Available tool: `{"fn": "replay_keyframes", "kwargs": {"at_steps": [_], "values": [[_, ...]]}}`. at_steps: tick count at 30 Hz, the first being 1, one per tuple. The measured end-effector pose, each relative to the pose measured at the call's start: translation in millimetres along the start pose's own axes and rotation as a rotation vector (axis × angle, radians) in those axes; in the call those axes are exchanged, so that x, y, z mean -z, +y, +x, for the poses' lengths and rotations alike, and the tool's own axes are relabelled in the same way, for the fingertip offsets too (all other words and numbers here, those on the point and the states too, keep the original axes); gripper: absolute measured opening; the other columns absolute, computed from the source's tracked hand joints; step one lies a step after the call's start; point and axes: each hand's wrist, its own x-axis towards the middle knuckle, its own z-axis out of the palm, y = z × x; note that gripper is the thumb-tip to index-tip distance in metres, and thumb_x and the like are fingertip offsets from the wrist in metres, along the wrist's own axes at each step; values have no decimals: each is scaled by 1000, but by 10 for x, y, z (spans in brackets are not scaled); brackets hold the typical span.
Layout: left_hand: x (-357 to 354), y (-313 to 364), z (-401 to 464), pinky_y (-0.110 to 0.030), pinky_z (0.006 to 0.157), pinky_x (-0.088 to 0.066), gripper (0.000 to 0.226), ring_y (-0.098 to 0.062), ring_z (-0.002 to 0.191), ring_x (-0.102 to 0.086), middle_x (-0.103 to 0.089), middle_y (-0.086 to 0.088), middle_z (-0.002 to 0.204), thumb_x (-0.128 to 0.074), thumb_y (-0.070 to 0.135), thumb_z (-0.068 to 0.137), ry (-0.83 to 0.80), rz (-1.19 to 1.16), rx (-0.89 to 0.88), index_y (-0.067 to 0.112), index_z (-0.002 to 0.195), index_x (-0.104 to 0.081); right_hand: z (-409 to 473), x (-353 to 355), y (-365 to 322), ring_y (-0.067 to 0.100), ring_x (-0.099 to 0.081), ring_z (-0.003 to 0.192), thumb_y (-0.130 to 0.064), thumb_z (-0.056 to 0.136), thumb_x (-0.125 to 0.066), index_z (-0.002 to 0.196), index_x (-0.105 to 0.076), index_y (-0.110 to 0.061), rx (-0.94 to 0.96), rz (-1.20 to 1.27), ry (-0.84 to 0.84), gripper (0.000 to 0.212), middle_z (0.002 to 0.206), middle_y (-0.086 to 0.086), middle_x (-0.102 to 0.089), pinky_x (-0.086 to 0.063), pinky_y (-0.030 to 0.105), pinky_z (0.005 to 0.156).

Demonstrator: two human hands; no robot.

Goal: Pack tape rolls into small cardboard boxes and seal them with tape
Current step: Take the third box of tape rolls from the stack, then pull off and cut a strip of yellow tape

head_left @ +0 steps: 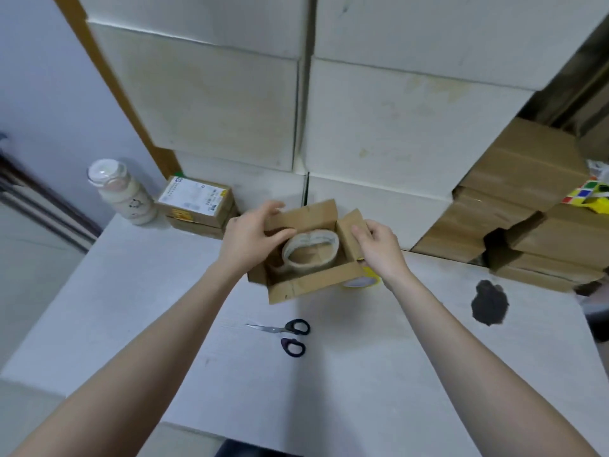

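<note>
A small brown cardboard box [311, 285] stands on the white table with its four flaps up. A pale tape roll [309, 250] lies inside it, core showing. My left hand [253, 235] grips the box's left flap, thumb inside. My right hand [379, 245] pinches the right flap [347, 232]. A yellow-cored tape roll [362, 281] peeks out from behind the box's right side, under my right wrist.
Black-handled scissors [290, 334] lie open in front of the box. A white jar [123, 192] and labelled parcels [197, 206] sit at the back left. Brown boxes [527, 206] pile up at the right; a dark stain [490, 301] marks the table. Large white cartons [395, 127] wall the back.
</note>
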Motion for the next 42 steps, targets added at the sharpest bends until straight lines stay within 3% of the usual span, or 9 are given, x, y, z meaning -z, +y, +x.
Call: {"fn": "replay_keyframes", "kwargs": {"at_steps": [4, 8, 11, 17, 25, 29, 34, 38, 42], "values": [[108, -226, -120, -38, 100, -42, 92, -19, 127, -40, -36, -4, 143, -79, 47, 69, -18, -122, 269, 22, 142, -29, 142, -120, -42, 26, -52, 77, -20, 98, -46, 101, -54, 14, -34, 130, 17, 35, 82, 15, -52, -53, 56, 78], [163, -316, -179, -25, 56, -55, 44, -14, 77, -68, -67, -4, 103, -75, 35, 77, -69, -383, 461, 18, 113, -56, 236, -222, -82, 26, -55, 82, -21, 99, -46, 104, -59, 8, -33, 231, 20, 32, 88, 19, -58, -58, 42, 68], [178, -356, -193, -22, 50, -54, 28, -18, 61, -70, -68, -10, 95, -73, 27, 82, 13, -557, 471, 15, 104, -62, 297, -302, -88, 24, -56, 83, -24, 97, -51, 99, -60, 5, -82, 323, 6, 31, 86, 14, -57, -58, 43, 74], [189, -587, -182, -31, 60, -60, 33, -22, 86, -68, -63, -3, 106, -73, 27, 82, 111, -636, 467, 20, 112, -61, 381, -561, -52, 19, -55, 106, -47, 84, -66, 121, -42, -16, -310, 338, -77, 54, 120, 4, -50, -55, 40, 83], [60, -1137, -187, -33, 62, -59, 32, -35, 91, -67, -61, -15, 109, -74, 14, 81, -8, -767, 530, 16, 109, -58, 15, -1312, 52, 20, -73, 85, -48, 85, -65, 110, -58, -15, -523, 354, -607, 42, 98, 6, -74, -55, 34, 77], [39, -1471, -172, -26, 59, -58, 33, -26, 91, -66, -59, -12, 110, -71, 10, 83, -134, -838, 528, 16, 112, -55, -62, -1803, 95, 20, -70, 81, -35, 86, -68, 115, -57, -11, -618, 439, -440, 38, 104, 9, -69, -53, 34, 87], [39, -1838, -164, -36, 71, -60, 37, -27, 101, -64, -59, -9, 114, -69, 13, 85, -301, -867, 525, 14, 118, -54, -204, -2308, 161, 20, -67, 77, -2, 89, -61, 110, -59, 2, -704, 759, -205, 21, 96, 18, -67, -56, 22, 62], [7, -2010, -131, -25, 63, -56, 37, -19, 97, -63, -60, -5, 113, -66, 15, 88, -411, -865, 483, 16, 122, -52, -343, -2472, 277, 24, -70, 87, -3, 91, -59, 106, -60, -5, -685, 874, -175, 15, 99, 14, -70, -56, 31, 80], [-96, -2074, -85, -26, 61, -57, 42, -26, 103, -62, -57, -12, 118, -64, 16, 90, -433, -834, 529, 13, 126, -43, -463, -2526, 316, 23, -73, 86, 1, 97, -46, 116, -56, -2, -592, 990, -142, 22, 95, 12, -74, -58, 27, 69]]}}
